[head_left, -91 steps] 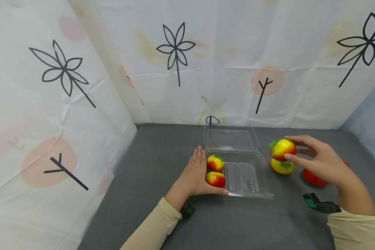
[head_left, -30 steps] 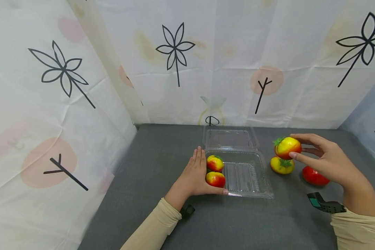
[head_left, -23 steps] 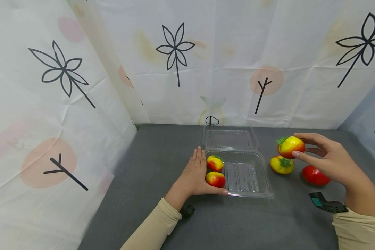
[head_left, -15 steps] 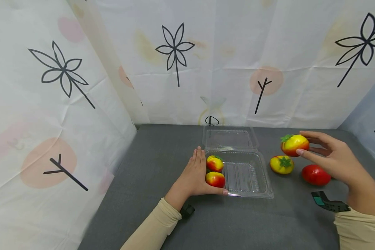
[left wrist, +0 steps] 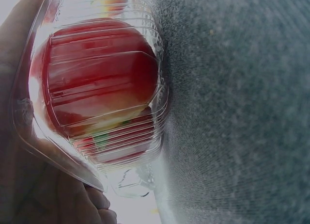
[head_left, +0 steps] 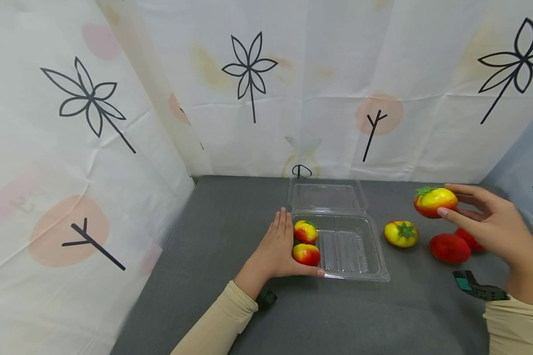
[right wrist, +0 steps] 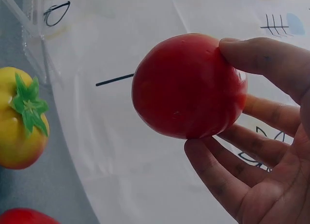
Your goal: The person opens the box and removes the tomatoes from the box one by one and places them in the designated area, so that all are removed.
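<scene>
My right hand (head_left: 493,219) holds a yellow-and-red tomato (head_left: 436,201) with a green leafy top, pinched between thumb and fingers above the table. Its red underside shows in the right wrist view, where the tomato (right wrist: 186,88) sits at the fingertips. My left hand (head_left: 273,249) lies along the left side of a clear plastic clamshell box (head_left: 377,256), fingers straight and thumb stretched along the front rim. Two tomatoes, one behind (head_left: 305,231) and one in front (head_left: 306,255), stand in the box's left part. The left wrist view shows a red tomato (left wrist: 104,73) through the box wall.
Right of the box sits a yellow tomato (head_left: 400,233). Beyond it lie a red tomato (head_left: 450,248) and another red one (head_left: 471,240), partly hidden. The box's lid (head_left: 327,195) lies back toward the white patterned cloth wall (head_left: 320,98). Everything rests on a grey table (head_left: 231,207).
My right hand has carried the tomato rightward and a little up, away from the yellow tomato. A second red tomato has come into view. My left hand has stayed at the box.
</scene>
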A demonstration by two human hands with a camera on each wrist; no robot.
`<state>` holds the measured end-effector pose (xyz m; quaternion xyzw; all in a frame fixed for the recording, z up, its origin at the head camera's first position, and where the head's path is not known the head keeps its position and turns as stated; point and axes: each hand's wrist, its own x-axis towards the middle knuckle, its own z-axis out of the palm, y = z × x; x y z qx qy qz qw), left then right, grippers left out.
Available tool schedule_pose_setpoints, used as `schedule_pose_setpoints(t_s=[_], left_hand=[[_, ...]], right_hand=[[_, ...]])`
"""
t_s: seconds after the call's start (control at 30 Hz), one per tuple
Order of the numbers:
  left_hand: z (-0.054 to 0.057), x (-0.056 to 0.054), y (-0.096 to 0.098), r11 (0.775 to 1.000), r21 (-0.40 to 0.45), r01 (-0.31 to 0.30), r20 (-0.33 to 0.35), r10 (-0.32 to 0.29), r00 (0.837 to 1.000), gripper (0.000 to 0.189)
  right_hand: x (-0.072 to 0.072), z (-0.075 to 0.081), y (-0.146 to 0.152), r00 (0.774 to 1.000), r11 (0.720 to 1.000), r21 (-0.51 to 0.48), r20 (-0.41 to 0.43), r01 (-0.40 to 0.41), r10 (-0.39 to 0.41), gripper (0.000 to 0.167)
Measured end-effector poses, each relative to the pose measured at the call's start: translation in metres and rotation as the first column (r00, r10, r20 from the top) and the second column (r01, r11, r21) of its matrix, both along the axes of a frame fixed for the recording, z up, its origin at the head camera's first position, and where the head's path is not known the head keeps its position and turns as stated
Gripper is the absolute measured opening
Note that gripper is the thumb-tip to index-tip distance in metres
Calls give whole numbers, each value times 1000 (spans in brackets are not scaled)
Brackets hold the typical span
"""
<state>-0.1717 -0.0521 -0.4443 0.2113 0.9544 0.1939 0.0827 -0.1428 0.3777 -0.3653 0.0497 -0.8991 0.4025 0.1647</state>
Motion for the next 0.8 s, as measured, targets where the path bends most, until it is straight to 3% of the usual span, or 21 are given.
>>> schedule_pose_setpoints(t_s=[0.33,0.8], left_hand=[[2,1,1,1000,-2,0,0,0,1000,147],[1,0,0,1000,3,3,0,-3,1000,148]], right_hand=[[2,-6,18,995,997,-35,-71,62,-65,57],[6,-15,38,971,977,-93,-127,191,-201,57]])
